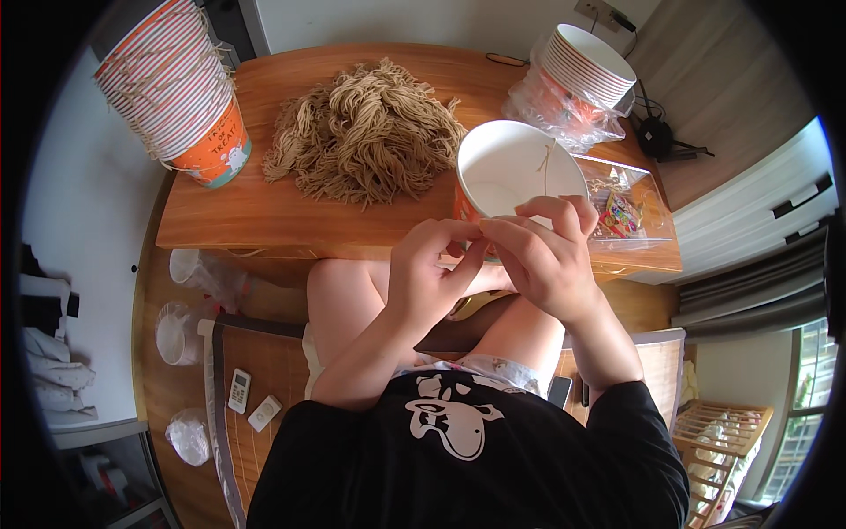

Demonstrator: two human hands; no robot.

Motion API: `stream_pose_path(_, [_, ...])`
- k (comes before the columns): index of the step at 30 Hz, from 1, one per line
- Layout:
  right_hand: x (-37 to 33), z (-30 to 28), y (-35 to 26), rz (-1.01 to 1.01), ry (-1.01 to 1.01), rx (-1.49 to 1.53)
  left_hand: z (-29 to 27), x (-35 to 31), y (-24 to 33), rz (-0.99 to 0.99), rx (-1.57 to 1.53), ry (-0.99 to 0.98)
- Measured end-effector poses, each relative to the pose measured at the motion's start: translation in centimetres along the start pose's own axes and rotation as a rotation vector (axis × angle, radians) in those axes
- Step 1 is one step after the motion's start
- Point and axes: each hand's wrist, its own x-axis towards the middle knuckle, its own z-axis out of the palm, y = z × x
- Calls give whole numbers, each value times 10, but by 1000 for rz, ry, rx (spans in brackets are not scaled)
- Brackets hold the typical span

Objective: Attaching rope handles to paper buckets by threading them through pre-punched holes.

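Note:
My left hand and my right hand meet fingertip to fingertip at the near rim of an open paper bucket, white inside and orange outside. A thin tan string hangs down inside the bucket from its far rim. Both hands pinch at the rim where the fingers touch; what lies between the fingertips is too small to make out. A big heap of tan string bundles lies on the low wooden table to the left of the bucket.
A tilted stack of orange-and-white buckets stands at the table's left corner. Another stack in a plastic wrap stands at the back right. A clear bag of small colourful items lies right of the bucket. Two remotes lie on the mat.

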Motion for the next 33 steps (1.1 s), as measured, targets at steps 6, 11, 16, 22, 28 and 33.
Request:
stream_pose_path(6, [4,5,-3,91,45,73,0,-3,-6,-225,-307,-80])
stream_pose_path(11, [-5,7,2,94,11,144,2,-4,-6,-291,-465,-111])
stream_pose_path(16, [-4,0,6,69,-3,164,1,-5,-3,-273,-446,-98])
stream_pose_path(22, [-4,4,3,142,59,229,4,-9,-10,-226,-357,-65])
stream_pose_path(28, [-10,7,-1,145,97,120,5,-2,0,-249,-378,-32])
stream_pose_path(33, [-9,10,-4,176,148,125,10,-3,-4,-297,-477,-7])
